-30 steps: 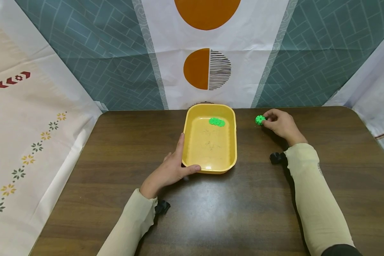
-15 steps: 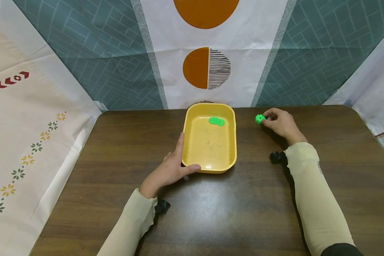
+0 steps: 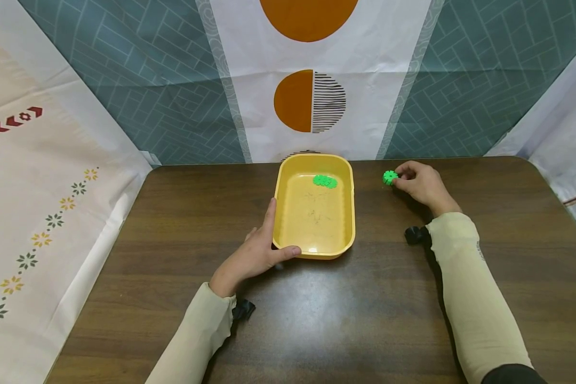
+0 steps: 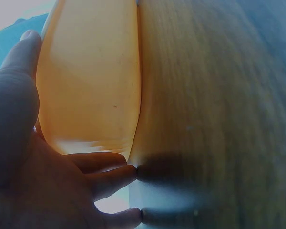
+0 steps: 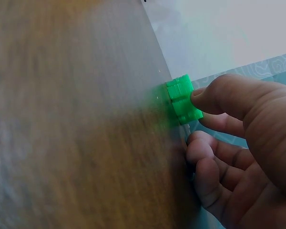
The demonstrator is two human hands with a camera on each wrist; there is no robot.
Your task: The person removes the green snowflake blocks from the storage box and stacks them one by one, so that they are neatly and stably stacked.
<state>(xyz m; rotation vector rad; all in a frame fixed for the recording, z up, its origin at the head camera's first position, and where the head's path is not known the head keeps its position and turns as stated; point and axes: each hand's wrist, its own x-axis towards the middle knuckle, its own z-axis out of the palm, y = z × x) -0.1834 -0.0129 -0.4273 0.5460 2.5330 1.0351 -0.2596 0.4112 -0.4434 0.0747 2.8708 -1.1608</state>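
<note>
In the head view a yellow plastic tray (image 3: 314, 224) lies at the table's far edge. My left hand (image 3: 252, 257) rests against its near left corner, thumb along the near rim and fingers straight along the left side. In the left wrist view the fingertips (image 4: 128, 172) touch the table beside the tray wall. Several flat green flower-shaped discs (image 3: 325, 181) overlap in a row inside the tray. To the tray's right, my right hand (image 3: 421, 184) pinches a small stack of green notched discs (image 5: 184, 100) between thumb and fingers, low at the tabletop.
The brown wooden table (image 3: 182, 224) ends close behind the tray and the right hand. Behind it hangs a teal and white patterned cloth (image 3: 249, 122). A cream embroidered cloth (image 3: 33, 192) hangs at the left.
</note>
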